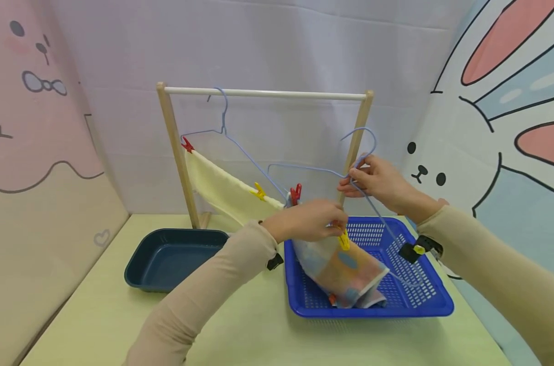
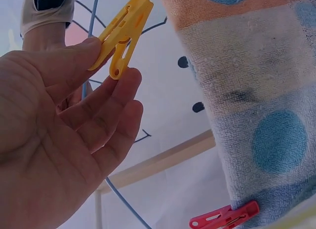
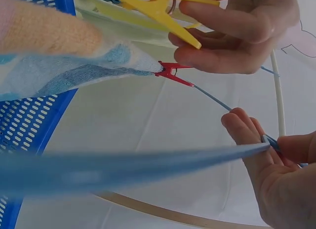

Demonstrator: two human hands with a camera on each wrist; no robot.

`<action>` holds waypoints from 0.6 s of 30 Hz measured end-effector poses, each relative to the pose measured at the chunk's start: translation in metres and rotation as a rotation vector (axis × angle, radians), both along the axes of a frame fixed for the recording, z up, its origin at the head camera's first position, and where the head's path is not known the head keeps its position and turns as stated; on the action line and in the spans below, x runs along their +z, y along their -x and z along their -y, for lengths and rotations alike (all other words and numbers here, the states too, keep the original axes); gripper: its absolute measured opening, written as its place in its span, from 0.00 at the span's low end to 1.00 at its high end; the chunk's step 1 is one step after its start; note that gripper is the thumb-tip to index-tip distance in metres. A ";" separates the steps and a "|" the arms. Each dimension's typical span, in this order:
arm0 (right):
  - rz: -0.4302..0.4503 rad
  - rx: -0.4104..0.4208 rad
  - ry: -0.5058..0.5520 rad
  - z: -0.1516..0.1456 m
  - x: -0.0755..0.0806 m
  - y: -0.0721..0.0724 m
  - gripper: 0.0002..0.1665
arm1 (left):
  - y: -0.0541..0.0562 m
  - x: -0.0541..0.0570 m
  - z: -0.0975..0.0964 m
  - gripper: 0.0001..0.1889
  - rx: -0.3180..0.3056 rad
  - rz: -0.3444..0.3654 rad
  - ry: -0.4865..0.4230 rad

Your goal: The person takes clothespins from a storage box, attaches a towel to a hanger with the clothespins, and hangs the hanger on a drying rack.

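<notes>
My left hand [image 1: 306,221] pinches a yellow clothespin [image 2: 126,29] between thumb and fingertips. In the left wrist view this clothespin is apart from the towel. My right hand [image 1: 384,183] holds a blue wire hanger [image 1: 370,199] by its neck, with the hook pointing up. A red clothespin [image 3: 173,73] clips a corner of a patterned towel [image 1: 341,269] to one end of that hanger. The towel hangs down into the blue basket, below my left hand, and is partly bunched at the bottom. The hanger's other end reaches down over the basket.
A rack [image 1: 263,93] stands behind. On it hangs another blue hanger [image 1: 244,150] with a pale yellow cloth [image 1: 212,175], held by a red clothespin [image 1: 187,145] and a yellow one. The blue basket [image 1: 368,311] is at right, a dark tray [image 1: 176,259] at left.
</notes>
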State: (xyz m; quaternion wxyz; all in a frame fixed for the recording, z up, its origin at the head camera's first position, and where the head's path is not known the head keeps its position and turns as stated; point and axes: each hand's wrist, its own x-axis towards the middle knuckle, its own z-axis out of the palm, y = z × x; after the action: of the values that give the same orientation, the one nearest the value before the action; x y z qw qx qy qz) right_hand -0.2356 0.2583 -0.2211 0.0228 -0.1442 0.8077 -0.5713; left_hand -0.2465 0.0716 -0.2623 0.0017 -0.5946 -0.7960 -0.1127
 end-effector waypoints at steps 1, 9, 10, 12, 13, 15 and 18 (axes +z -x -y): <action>-0.003 0.000 0.001 0.000 0.001 0.000 0.11 | 0.000 0.001 -0.002 0.04 -0.005 -0.004 0.004; -0.021 0.018 -0.006 0.003 0.008 0.001 0.10 | -0.001 0.013 -0.011 0.03 -0.027 0.004 0.002; -0.020 0.020 -0.008 0.004 0.009 0.001 0.10 | -0.001 0.013 -0.011 0.04 -0.033 0.007 -0.010; -0.014 0.024 -0.017 0.004 0.010 0.001 0.10 | 0.000 0.014 -0.012 0.05 -0.048 0.017 -0.032; -0.011 0.026 -0.022 0.004 0.011 0.001 0.11 | 0.001 0.014 -0.012 0.05 -0.053 0.022 -0.043; -0.008 0.027 -0.044 0.004 0.012 0.001 0.11 | 0.002 0.014 -0.013 0.05 -0.061 0.038 -0.060; -0.004 0.033 -0.077 0.005 0.016 0.001 0.12 | 0.004 0.014 -0.013 0.06 -0.073 0.051 -0.079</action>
State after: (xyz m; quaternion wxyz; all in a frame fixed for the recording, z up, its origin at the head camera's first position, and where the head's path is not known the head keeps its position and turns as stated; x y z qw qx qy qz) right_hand -0.2365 0.2538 -0.2054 0.0364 -0.1575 0.8266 -0.5390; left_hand -0.2506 0.0849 -0.2486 0.0009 -0.6196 -0.7686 -0.1594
